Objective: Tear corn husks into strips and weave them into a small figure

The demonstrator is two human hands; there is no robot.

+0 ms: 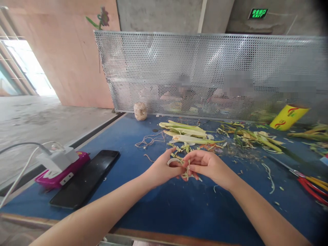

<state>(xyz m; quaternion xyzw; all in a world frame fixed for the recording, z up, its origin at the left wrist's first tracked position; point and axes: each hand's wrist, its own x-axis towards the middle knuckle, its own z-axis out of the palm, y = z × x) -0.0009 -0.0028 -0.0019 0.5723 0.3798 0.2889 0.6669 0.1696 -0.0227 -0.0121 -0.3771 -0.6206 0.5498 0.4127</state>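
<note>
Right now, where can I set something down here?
Mostly bare: between the phone and tangled string, and from your left hand and right hand to the table's near edge, bar small shreds. Crowded: beyond the hands, with pale plant pieces and scraps; rightward, a red-handled tool.

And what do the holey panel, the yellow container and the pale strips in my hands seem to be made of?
The panel: probably metal, grey and shiny, with rows of holes and bright reflections. The yellow container: coated card or plastic, I can't tell; smooth, printed surface. The pale strips: apparently plant fibre, matte, thin and curling.
</note>
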